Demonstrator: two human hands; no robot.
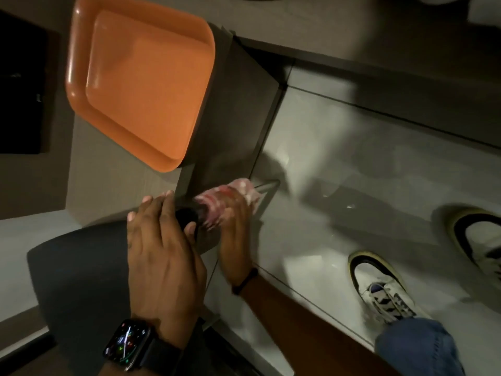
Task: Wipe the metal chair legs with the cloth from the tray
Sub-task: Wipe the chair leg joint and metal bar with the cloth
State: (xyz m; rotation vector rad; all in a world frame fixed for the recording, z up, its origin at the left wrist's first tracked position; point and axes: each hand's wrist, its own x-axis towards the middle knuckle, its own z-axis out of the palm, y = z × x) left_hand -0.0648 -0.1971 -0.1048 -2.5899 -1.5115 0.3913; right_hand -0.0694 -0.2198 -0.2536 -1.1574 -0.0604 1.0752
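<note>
My right hand [235, 234] grips a pink and white cloth [230, 198], wrapped around a thin metal chair leg [267, 187] that runs down toward the floor. The cloth is blurred. My left hand [160, 248], with a smartwatch on its wrist, rests on the dark chair [81, 289] at its top edge, fingers curled over a black part. The orange tray [138, 82] lies with nothing in it on the table at the upper left, overhanging the table's corner.
The grey table [108, 185] fills the left side, with a dark panel [238, 118] below its edge. Glossy light floor tiles [352, 158] spread to the right. My two white sneakers [379, 283] stand at the lower right. A black object [21, 90] sits at the far left.
</note>
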